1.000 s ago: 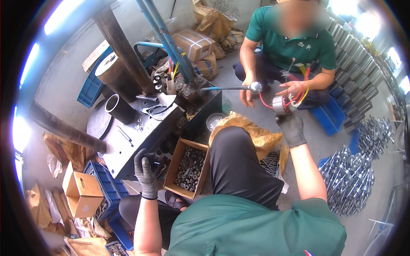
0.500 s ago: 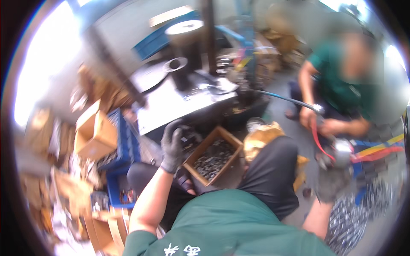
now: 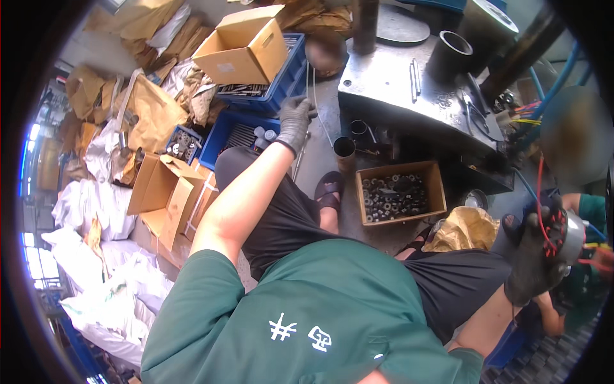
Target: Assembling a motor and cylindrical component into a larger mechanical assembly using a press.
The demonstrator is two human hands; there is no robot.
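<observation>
My right hand (image 3: 534, 259), in a dark grey glove, is closed on a motor stator (image 3: 566, 238) at the right. The stator is a round grey metal housing with dark windings and red wires. My left hand (image 3: 296, 125), in a grey glove, hangs over the right edge of a blue bin (image 3: 214, 142) with its fingers loosely bent and nothing visible in them. That bin holds dark rods and small white cylinders. Between my feet and the metal table stands a cardboard box (image 3: 437, 192) of small dark metal parts.
A metal table (image 3: 390, 70) at the back bears pliers (image 3: 474, 118) and a dark cylinder (image 3: 449, 54). An open carton (image 3: 246, 51) sits on a blue crate (image 3: 281, 89). White sacks (image 3: 105, 275) lie left. A co-worker's green sleeve (image 3: 590, 208) shows close behind the stator.
The view has turned left, so the table and boxes appear farther right. My left hand's spread fingers are now loosely bent, above the blue bin. The stator stays in my right hand.
</observation>
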